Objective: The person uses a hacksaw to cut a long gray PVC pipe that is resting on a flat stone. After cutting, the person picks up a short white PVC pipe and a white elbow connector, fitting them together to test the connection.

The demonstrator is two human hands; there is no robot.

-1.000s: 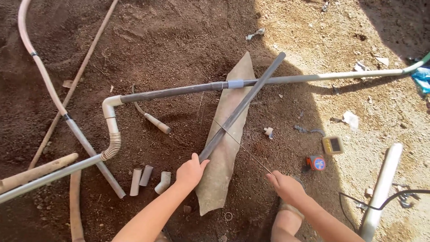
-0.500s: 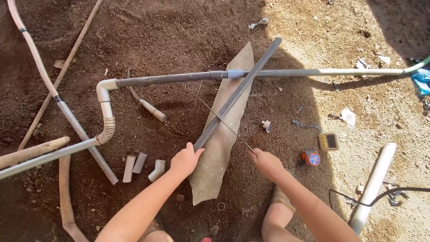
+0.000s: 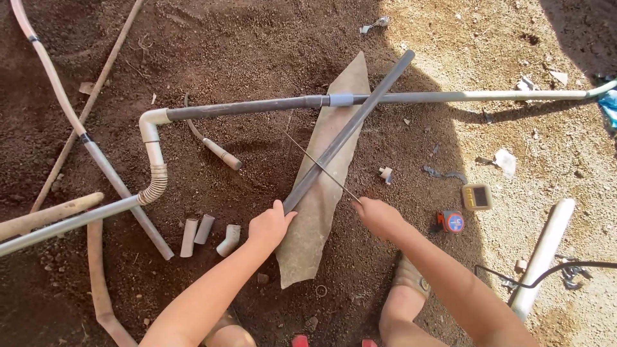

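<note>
My left hand (image 3: 270,225) grips the near end of a dark grey pipe (image 3: 350,128) that lies slanted over a long brown board (image 3: 321,212) on the soil. My right hand (image 3: 379,217) holds one end of a thin saw blade (image 3: 319,166), which crosses the pipe at about its lower third. Behind them a long pipe (image 3: 257,106) with a blue-grey joint (image 3: 340,99) runs left to right, ending in a white elbow (image 3: 153,119) and a ribbed hose section (image 3: 155,183).
Three short pipe pieces (image 3: 204,234) lie left of my left hand. A tape measure (image 3: 453,222) and a small yellow device (image 3: 477,196) sit to the right, near a white pipe (image 3: 546,247) and a black cable (image 3: 553,270). Hoses and sticks (image 3: 77,128) cross at left.
My right hand has moved up and left to the board, bringing the thin blade across the pipe. My left hand stays on the pipe's near end.
</note>
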